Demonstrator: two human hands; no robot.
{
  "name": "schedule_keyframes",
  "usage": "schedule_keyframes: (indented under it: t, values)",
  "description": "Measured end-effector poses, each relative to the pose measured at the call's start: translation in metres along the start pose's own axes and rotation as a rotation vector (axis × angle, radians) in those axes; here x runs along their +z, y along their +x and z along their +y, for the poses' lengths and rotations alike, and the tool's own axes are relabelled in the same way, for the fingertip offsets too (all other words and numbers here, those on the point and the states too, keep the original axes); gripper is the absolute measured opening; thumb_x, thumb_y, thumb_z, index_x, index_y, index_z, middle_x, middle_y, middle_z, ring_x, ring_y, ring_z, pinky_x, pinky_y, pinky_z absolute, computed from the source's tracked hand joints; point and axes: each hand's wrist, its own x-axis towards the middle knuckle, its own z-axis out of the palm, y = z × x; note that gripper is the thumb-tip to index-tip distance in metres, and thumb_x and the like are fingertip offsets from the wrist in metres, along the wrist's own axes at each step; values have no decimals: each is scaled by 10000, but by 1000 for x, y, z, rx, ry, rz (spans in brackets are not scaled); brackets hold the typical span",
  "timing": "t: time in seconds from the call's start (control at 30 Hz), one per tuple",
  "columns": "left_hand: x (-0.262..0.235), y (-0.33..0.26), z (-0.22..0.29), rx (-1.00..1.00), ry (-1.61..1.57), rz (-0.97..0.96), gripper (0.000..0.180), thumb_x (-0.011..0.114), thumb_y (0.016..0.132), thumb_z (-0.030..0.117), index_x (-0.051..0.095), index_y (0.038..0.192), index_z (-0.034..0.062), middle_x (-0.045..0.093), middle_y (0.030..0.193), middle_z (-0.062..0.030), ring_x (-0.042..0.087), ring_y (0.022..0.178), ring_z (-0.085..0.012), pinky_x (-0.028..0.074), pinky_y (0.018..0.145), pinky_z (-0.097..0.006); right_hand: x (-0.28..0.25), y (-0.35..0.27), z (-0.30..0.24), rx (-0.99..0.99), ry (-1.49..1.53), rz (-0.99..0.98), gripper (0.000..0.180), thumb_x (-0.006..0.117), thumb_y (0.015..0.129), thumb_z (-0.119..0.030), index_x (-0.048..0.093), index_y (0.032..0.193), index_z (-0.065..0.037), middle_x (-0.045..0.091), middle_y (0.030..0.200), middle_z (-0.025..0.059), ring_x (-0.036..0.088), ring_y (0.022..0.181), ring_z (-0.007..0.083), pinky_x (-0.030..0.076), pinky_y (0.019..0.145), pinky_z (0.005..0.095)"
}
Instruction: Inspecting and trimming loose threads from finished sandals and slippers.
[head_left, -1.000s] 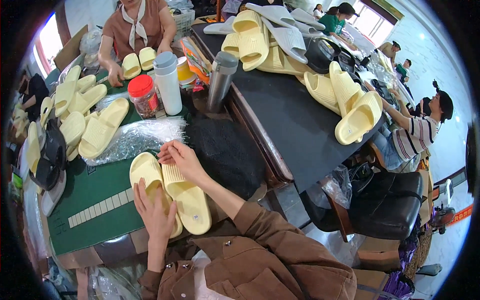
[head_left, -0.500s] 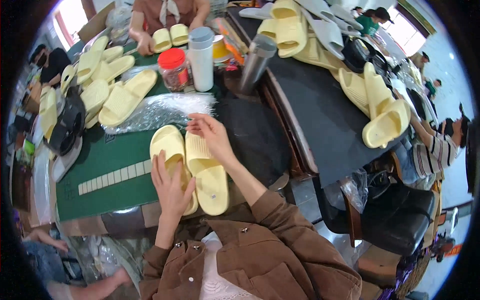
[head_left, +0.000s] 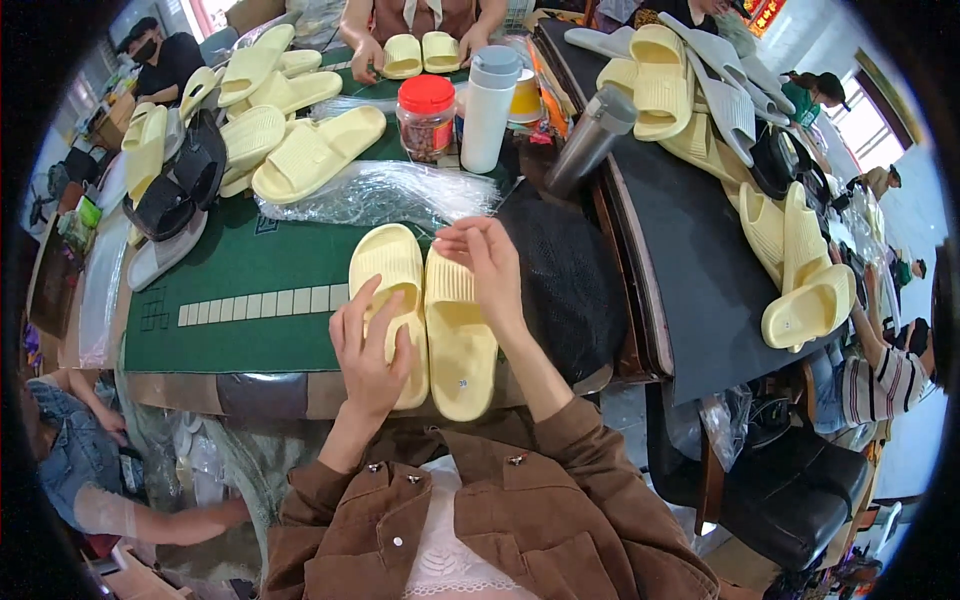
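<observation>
A pair of pale yellow slide slippers lies side by side in front of me, soles down and toes away. My left hand (head_left: pixel 372 340) is over the left slipper (head_left: pixel 388 257), its fingers apart and bent, touching or just above the strap and footbed. Above the toe end of the right slipper (head_left: pixel 462 360) is my right hand (head_left: pixel 490 265), fingers loosely bent and pointing left. Its thumb is mostly hidden, and nothing shows in its fingers. Just beyond the toes lies a bundle of clear plastic strips (head_left: pixel 370 195).
Yellow slippers (head_left: pixel 320 155) pile up at the left beside black sandals (head_left: pixel 180 190). A red-lidded jar (head_left: pixel 426 118), a white bottle (head_left: pixel 490 110) and a steel tumbler (head_left: pixel 592 140) stand ahead. More slippers (head_left: pixel 808 305) lie on the black table (head_left: pixel 680 240). A person opposite handles slippers.
The whole view has shifted, so the table sits further right and slightly lower overall. My left fingers are more bent; my right hand stays by the right slipper's toe. The slippers stay together.
</observation>
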Motion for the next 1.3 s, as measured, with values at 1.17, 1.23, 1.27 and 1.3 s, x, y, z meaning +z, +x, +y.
schedule_keyframes:
  t: [1.17, 1.23, 1.27, 1.3]
  values:
    - [-22, -40, -6, 114, -310, -197, 205, 613, 727, 19, 616, 931, 11, 619, 899, -103, 599, 798, -275, 497, 733, -373, -37, -72, -109, 332, -763, -675, 91, 528, 892, -5, 574, 971, 1, 569, 703, 26, 561, 573, 44, 452, 509, 195]
    - [-16, -31, -10, 98, -288, -157, 210, 595, 724, 11, 606, 933, 8, 618, 919, -105, 594, 814, -292, 496, 738, -377, -42, -73, -100, 353, -842, -700, 83, 536, 858, -9, 585, 914, 25, 574, 717, 98, 601, 554, 136, 481, 516, 265]
    - [-17, -26, -8, 64, -289, -180, 210, 590, 749, 5, 616, 957, 12, 622, 930, -104, 597, 848, -298, 498, 757, -371, -45, -74, -94, 357, -846, -680, 84, 546, 859, -26, 593, 885, 39, 585, 732, 125, 617, 560, 166, 492, 522, 284]
    - [-13, -24, -7, 61, -290, -179, 210, 590, 749, 5, 616, 957, 12, 622, 930, -104, 597, 848, -298, 498, 757, -371, -45, -74, -91, 358, -847, -682, 84, 546, 859, -26, 593, 885, 39, 585, 732, 125, 617, 560, 166, 492, 522, 284]
